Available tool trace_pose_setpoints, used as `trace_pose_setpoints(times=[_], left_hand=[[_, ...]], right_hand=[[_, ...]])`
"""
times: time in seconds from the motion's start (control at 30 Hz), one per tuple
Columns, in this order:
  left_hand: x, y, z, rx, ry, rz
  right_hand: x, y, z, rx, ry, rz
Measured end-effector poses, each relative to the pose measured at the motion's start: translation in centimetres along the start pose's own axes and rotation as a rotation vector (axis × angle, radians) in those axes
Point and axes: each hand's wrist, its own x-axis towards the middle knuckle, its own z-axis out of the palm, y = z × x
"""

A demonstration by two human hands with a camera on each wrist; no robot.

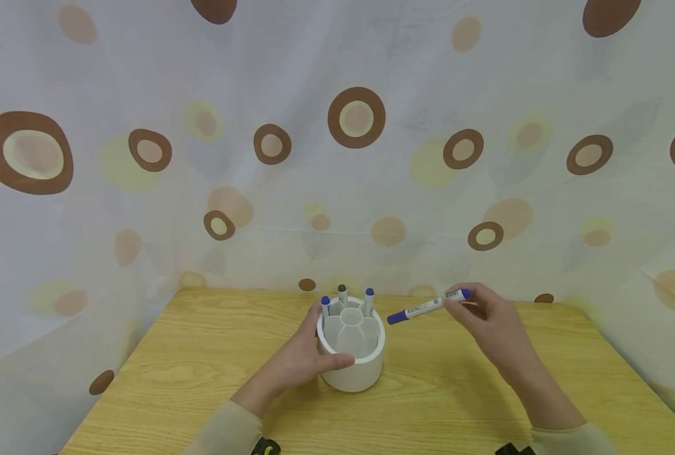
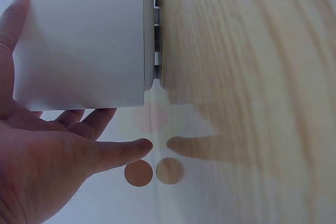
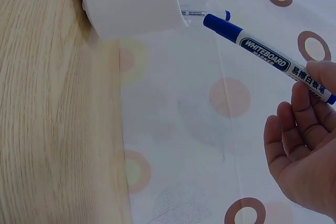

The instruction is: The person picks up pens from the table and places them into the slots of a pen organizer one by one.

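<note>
A round white pen holder (image 1: 351,377) with inner dividers stands upright at the middle of the table. My left hand (image 1: 299,361) grips its left side, thumb near the front rim; in the left wrist view this hand (image 2: 52,161) lies along the white wall (image 2: 89,40). Inside, toward the back, stand two blue-capped markers (image 1: 369,303) and one black-capped marker (image 1: 342,294). To the right, my right hand (image 1: 499,332) pinches a blue whiteboard marker (image 1: 426,308) near its tail end. Its capped end points left at the holder, apart from it, as the right wrist view shows the marker (image 3: 265,53).
The wooden table (image 1: 212,354) extends to both sides of the holder. A pale curtain (image 1: 337,189) with brown and yellow circles hangs behind the table and along its sides.
</note>
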Motion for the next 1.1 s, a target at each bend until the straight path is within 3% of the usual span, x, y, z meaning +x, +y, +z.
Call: trace_pose_setpoints(times=[0.67, 1.1], left_hand=[[0.1, 0.0, -0.1, 0.016, -0.004, -0.009], [0.1, -0.1, -0.1, 0.016, -0.008, -0.004]], right_hand=[[-0.1, -1.3, 1.7, 0.055, -0.028, -0.023], [0.1, -1.7, 4.0, 0.055, -0.092, -0.069]])
